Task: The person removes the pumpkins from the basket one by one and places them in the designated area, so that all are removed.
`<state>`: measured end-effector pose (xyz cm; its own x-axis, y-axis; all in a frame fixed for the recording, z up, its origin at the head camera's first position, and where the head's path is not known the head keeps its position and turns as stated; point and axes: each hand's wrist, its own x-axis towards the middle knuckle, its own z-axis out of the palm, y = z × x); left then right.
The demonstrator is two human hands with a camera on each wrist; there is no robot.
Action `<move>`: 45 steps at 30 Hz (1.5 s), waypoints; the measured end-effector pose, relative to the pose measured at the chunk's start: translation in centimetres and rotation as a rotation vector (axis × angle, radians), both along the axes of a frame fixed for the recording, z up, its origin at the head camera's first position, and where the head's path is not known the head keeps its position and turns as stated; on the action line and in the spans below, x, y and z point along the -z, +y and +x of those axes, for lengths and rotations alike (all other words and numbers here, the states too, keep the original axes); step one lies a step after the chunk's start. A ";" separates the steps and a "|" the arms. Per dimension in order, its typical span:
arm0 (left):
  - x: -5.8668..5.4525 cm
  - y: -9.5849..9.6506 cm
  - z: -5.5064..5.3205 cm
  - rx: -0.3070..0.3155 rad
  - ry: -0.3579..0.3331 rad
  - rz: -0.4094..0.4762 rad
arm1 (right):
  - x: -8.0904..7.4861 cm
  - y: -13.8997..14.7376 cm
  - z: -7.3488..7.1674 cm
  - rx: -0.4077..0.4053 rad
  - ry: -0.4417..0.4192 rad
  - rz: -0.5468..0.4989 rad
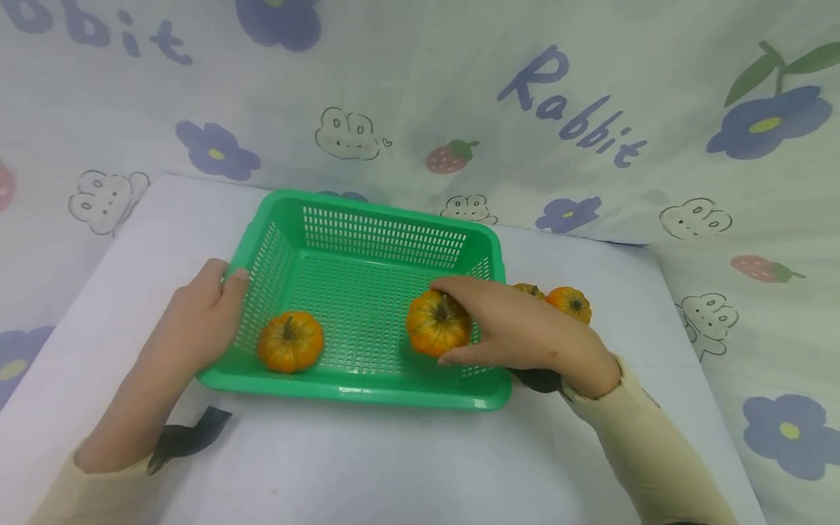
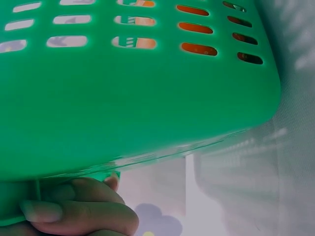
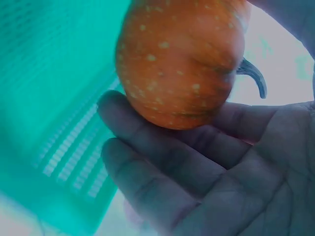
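Left hand (image 1: pixel 197 321) curled round green basket (image 1: pixel 387 211) rim. Right hand (image 1: pixel 525 332) fingers wrapped on pumpkin (image 1: pixel 433 328) inside basket

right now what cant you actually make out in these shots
- Head view: a third pumpkin outside the green basket is mostly hidden by the right hand.
- Head view: whether the held pumpkin touches the basket floor.
- Left wrist view: the left hand is cut off by the bottom edge.
- Right wrist view: the basket is blurred.
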<state>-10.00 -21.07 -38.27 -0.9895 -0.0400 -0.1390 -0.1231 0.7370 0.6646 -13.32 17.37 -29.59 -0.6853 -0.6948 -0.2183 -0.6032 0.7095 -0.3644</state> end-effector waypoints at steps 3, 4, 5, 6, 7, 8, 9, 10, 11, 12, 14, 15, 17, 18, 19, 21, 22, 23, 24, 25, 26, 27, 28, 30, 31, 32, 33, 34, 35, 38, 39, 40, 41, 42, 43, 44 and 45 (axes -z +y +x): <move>0.1 0.0 0.1 -0.003 0.001 -0.007 | -0.2 3.1 0.9 0.110 0.006 -0.061; 0.1 -0.1 0.2 -0.003 0.001 -0.007 | -0.2 4.1 1.2 0.137 0.007 -0.088; 0.1 -0.1 0.2 -0.004 0.002 -0.008 | -0.2 5.1 1.5 0.165 0.010 -0.109; 0.1 -0.1 0.2 -0.003 0.004 -0.009 | -0.2 6.0 1.7 0.194 0.010 -0.129; 0.1 -0.1 0.2 -0.002 0.007 -0.010 | -0.2 7.0 2.0 0.222 0.013 -0.142; 0.1 -0.1 0.2 -0.002 0.008 -0.010 | -0.1 7.9 2.2 0.254 0.011 -0.154; 0.1 -0.1 0.2 -0.001 0.008 -0.009 | 0.0 8.8 2.5 0.282 0.014 -0.164; 0.0 -0.1 0.2 0.000 0.008 -0.008 | 0.1 9.7 2.7 0.310 0.019 -0.171; 0.0 -0.1 0.1 0.001 0.006 -0.006 | 0.2 10.6 3.0 0.347 0.023 -0.170; 0.0 -0.1 0.1 0.003 0.004 -0.005 | 0.4 11.5 3.3 0.378 0.028 -0.172; 0.0 0.0 0.1 0.005 0.001 -0.003 | 0.8 13.1 3.7 0.433 0.045 -0.168; 0.0 -0.1 0.1 0.007 -0.004 -0.001 | 1.0 13.9 3.9 0.457 0.059 -0.160; 0.0 -0.1 0.1 0.007 -0.003 -0.007 | 1.5 15.3 4.3 0.490 0.092 -0.157; 0.0 -0.1 0.1 0.007 -0.004 -0.011 | 1.7 15.9 4.4 0.505 0.106 -0.155; 0.0 -0.1 0.1 0.007 -0.005 -0.012 | 1.9 16.4 4.5 0.519 0.123 -0.154; 0.0 -0.2 0.1 0.007 -0.006 -0.014 | 2.3 17.4 4.7 0.543 0.149 -0.163; 0.0 -0.1 0.1 0.007 -0.003 -0.017 | 2.5 17.8 4.8 0.550 0.160 -0.177; 0.0 -0.2 0.1 0.008 -0.005 -0.014 | 2.6 18.1 4.8 0.559 0.166 -0.191; 0.0 -0.2 0.1 0.009 -0.006 -0.012 | 2.8 18.5 4.8 0.567 0.169 -0.200; 0.0 -0.2 0.1 0.011 -0.008 -0.010 | 2.9 18.8 4.8 0.575 0.174 -0.215; 0.0 -0.2 0.1 0.012 -0.009 -0.008 | 3.1 19.1 4.8 0.584 0.175 -0.226; 0.0 -0.2 0.2 0.014 -0.012 -0.007 | 3.2 19.5 4.7 0.598 0.177 -0.234; 0.0 -0.1 0.2 0.014 -0.013 -0.006 | 3.4 19.8 4.7 0.615 0.177 -0.239; -0.1 -0.1 0.2 0.016 -0.014 -0.002 | 3.6 20.3 4.5 0.660 0.169 -0.235; -0.1 0.0 0.2 0.016 -0.014 -0.001 | 3.8 20.6 4.4 0.685 0.162 -0.234; -0.2 0.0 0.2 0.017 -0.013 0.001 | 3.9 20.9 4.3 0.708 0.153 -0.229; -0.2 0.1 0.2 0.018 -0.011 0.001 | 4.1 21.1 4.2 0.733 0.142 -0.223; -0.2 0.1 0.2 0.018 -0.011 0.002 | 4.3 21.4 4.0 0.751 0.131 -0.217; -0.3 0.1 0.2 0.019 -0.012 0.004 | 4.5 21.6 3.8 0.767 0.121 -0.210; -0.3 0.1 0.2 0.020 -0.014 -0.001 | 5.1 22.4 3.4 0.804 0.089 -0.195; -0.3 0.1 0.2 0.021 -0.015 -0.002 | 5.3 22.7 3.3 0.814 0.080 -0.193; -0.3 0.1 0.2 0.021 -0.016 -0.003 | 5.4 22.9 3.2 0.821 0.074 -0.194; -0.4 0.1 0.2 0.021 -0.015 -0.005 | 5.6 23.1 3.1 0.827 0.067 -0.198; -0.4 0.1 0.2 0.019 -0.014 -0.009 | 5.7 23.2 3.1 0.833 0.063 -0.206; -0.4 0.1 0.2 0.019 -0.014 -0.010 | 5.8 23.4 3.0 0.836 0.063 -0.217; -0.4 0.1 0.2 0.018 -0.014 -0.010 | 5.9 23.5 3.0 0.840 0.065 -0.225; -0.4 0.1 0.2 0.017 -0.014 -0.012 | 6.0 23.5 2.9 0.841 0.071 -0.233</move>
